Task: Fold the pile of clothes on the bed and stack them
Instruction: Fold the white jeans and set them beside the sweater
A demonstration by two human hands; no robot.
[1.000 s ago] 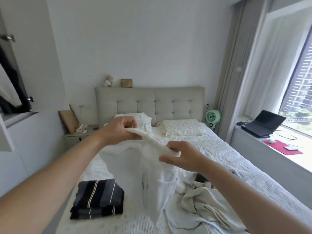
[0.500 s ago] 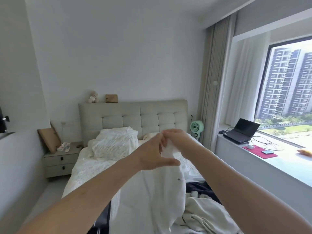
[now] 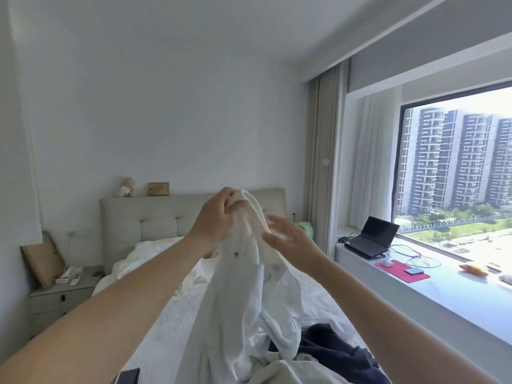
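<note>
A: What is the left hand (image 3: 214, 217) doing?

B: Its fingers are curled tight on the top of a white shirt (image 3: 249, 295). That grip holds the shirt up high over the bed (image 3: 166, 328).

A: And the right hand (image 3: 288, 241)?

B: Its fingers are spread apart. They are just beside the shirt's top edge, maybe touching it. I cannot tell for sure.

A: Where does the shirt go?

B: It hangs down from the left hand. The bottom part lands in the pile of clothes (image 3: 318, 367) on the bed. You can see little dark buttons on it.

A: What is in the pile?

B: A dark blue thing (image 3: 329, 347) and a cream cloth (image 3: 302, 374).

A: What else is there?

B: A laptop (image 3: 371, 241) sits on the sill by the window. A red mat (image 3: 401, 270) lies near it. A teddy bear (image 3: 126, 187) sits on the headboard (image 3: 149, 214). There is a small nightstand (image 3: 59, 296) on the left.
</note>
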